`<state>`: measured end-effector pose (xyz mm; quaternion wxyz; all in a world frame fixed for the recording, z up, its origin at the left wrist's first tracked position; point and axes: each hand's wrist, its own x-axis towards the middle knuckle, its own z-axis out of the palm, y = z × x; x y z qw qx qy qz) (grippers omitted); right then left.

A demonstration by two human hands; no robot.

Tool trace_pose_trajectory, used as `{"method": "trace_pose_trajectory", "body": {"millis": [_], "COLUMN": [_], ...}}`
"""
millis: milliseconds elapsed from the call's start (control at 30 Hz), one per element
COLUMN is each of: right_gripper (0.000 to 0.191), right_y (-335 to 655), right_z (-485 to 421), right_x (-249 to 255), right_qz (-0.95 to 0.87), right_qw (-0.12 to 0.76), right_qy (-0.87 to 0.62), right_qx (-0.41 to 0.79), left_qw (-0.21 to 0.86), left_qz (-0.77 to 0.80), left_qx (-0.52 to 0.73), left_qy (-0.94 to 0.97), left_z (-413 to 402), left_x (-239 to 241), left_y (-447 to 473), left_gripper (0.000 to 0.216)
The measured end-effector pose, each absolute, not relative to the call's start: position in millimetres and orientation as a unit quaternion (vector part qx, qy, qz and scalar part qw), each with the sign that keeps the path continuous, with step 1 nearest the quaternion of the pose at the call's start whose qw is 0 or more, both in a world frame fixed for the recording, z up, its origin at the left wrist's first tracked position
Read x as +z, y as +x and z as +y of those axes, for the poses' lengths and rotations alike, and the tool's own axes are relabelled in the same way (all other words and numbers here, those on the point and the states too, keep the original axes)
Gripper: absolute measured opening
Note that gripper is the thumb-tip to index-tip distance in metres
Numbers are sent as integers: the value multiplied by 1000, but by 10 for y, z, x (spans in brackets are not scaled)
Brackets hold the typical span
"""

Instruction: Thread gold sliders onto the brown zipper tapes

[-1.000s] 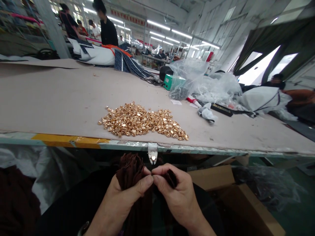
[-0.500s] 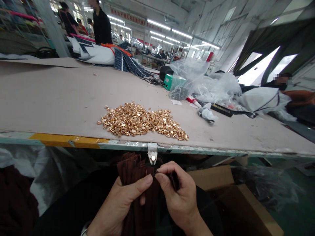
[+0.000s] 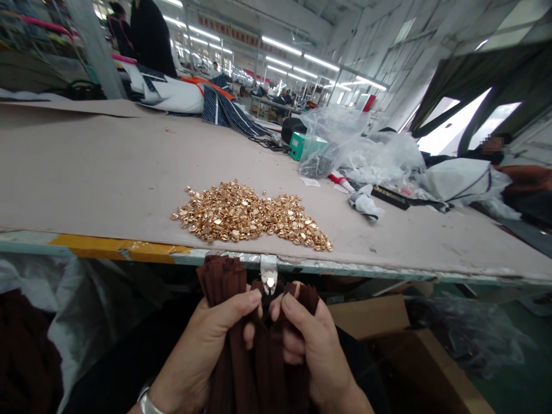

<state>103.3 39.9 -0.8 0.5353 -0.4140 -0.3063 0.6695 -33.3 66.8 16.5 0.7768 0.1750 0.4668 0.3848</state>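
Note:
My left hand [image 3: 215,328] is closed round a bundle of dark brown fabric strips [image 3: 222,279], which look like zipper tapes; their ends fan out above the fingers. My right hand [image 3: 313,339] is closed on more of these brown strips [image 3: 297,382], with ends showing above its thumb. Between the two hands, a small metal holder [image 3: 269,267] is fixed to the table edge with a shiny gold piece at its tip. Both thumbs are close to that tip; whether a strip touches it is hard to see. A heap of small gold metal pieces [image 3: 241,215], resembling zipper sliders, lies behind it.
The table edge [image 3: 129,248] carries yellow tape. Clear plastic bags [image 3: 371,152], a green box [image 3: 297,146] and a black tray [image 3: 390,197] lie at the back right. Below right stands an open cardboard box [image 3: 452,368]. People are in the background.
The bundle in my left hand has risen and shifted left, towards the table edge. My right hand has turned, its strips now pointing up. A person at the back left has moved left.

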Motion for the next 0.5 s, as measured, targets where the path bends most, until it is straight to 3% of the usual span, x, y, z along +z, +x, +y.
{"method": "trace_pose_trajectory", "body": {"millis": [233,500], "right_gripper": [26,24], "right_y": [1025,1005], "right_z": [495,505], "right_x": [47,16], "right_qz": [-202,-219], "right_qw": [526,542], "right_qy": [-433,-442], "right_qx": [704,680], "left_qw": [758,790], "left_qz": [478,449], "left_qx": [385,367], "left_qy": [224,198], "left_z": [730,748], "left_x": [196,159], "left_y": [-339,-345], "left_gripper": [21,18]}}
